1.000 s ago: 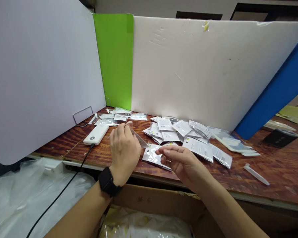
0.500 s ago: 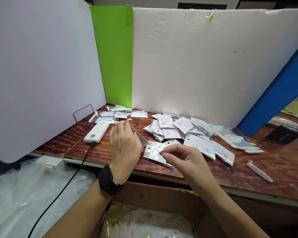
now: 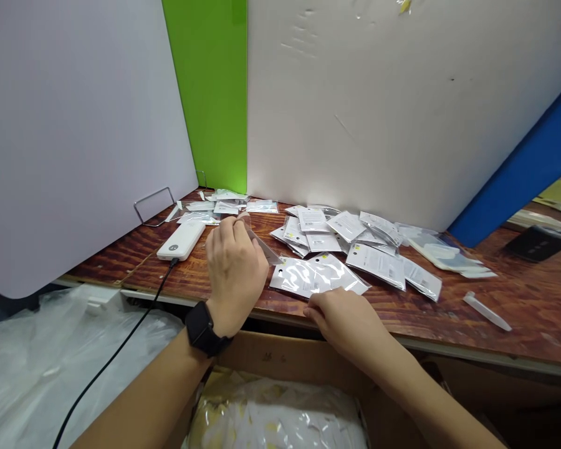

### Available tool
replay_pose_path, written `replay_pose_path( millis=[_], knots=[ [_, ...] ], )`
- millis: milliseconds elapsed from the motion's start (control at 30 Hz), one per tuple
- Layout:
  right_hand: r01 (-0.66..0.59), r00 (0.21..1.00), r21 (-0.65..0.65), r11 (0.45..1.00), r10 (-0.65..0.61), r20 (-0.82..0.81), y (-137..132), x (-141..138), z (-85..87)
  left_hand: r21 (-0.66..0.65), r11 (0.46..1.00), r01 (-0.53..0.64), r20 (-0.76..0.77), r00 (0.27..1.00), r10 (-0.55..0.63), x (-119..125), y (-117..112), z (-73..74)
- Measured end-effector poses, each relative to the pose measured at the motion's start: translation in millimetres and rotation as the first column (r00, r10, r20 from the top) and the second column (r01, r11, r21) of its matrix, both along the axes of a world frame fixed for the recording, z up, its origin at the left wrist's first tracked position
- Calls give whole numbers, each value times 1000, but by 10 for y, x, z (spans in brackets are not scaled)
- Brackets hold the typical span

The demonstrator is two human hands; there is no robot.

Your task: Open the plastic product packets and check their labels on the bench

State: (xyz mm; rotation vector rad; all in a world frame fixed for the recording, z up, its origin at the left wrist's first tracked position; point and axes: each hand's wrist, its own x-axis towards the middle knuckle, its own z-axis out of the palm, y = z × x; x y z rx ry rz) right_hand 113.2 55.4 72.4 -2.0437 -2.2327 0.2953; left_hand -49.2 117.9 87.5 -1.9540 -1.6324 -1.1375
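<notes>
Wooden tabletop [image 3: 518,305] stands against a white partition board [image 3: 346,112]; open cardboard box [image 3: 290,352] sits on the near side. Plastic-sleeved packets [image 3: 336,227] lie scattered at centre. Left hand [image 3: 236,268] is pinched narrow on a clear plastic sleeve [image 3: 264,248], right of a white power bank [image 3: 181,241]. Right hand [image 3: 341,318], loosely curled and empty, rests at the near edge, just nearer than a flat glossy packet [image 3: 315,275].
</notes>
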Motion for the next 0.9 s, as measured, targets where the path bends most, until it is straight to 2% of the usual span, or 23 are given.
replay_pose_path(
  millis=[100,167,233,333,400,500,567,633,700,733,767,800,833,867,900],
  knots=[
    [-46,999,-18,999,46,-27,-20,16,-18,-2,1000,16,15,1000,-16,8,-2,9],
    [-67,994,16,998,69,-89,-29,22,-7,16,999,35,22,999,-35,14,-6,18],
    [-47,975,155,987,79,-208,-32,20,-2,48,997,67,19,997,-68,26,-20,26],
    [63,906,425,903,127,-404,-29,-4,-25,112,979,171,-23,985,-170,70,-74,29],
    [99,854,494,864,181,-487,-28,-30,-49,139,947,289,-72,957,-282,113,-138,27],
    [86,772,505,859,263,-579,-36,-52,-66,147,855,497,-139,866,-480,165,-255,41],
    [100,715,505,857,291,-635,-48,-41,-54,160,791,591,-142,807,-574,173,-317,69],
    [146,641,479,866,285,-712,-61,-13,-31,201,787,584,-51,808,-587,161,-339,103],
    [206,530,417,885,257,-808,-72,16,-6,232,831,505,179,818,-547,139,-311,128],
    [230,457,379,896,245,-855,-75,26,5,215,841,496,335,772,-541,127,-282,135],
    [246,378,344,906,237,-895,-77,31,15,167,821,545,500,671,-547,116,-247,137],
    [254,305,313,915,231,-924,-77,31,22,100,751,653,656,523,-543,107,-212,135],
    [250,247,290,924,229,-942,-77,26,24,47,621,782,786,354,-506,100,-179,130],
    [240,210,278,930,230,-950,-75,20,22,25,465,885,877,204,-436,95,-153,123],
    [238,194,280,930,237,-952,-74,12,13,29,332,943,929,97,-356,93,-135,116]
  ],
)
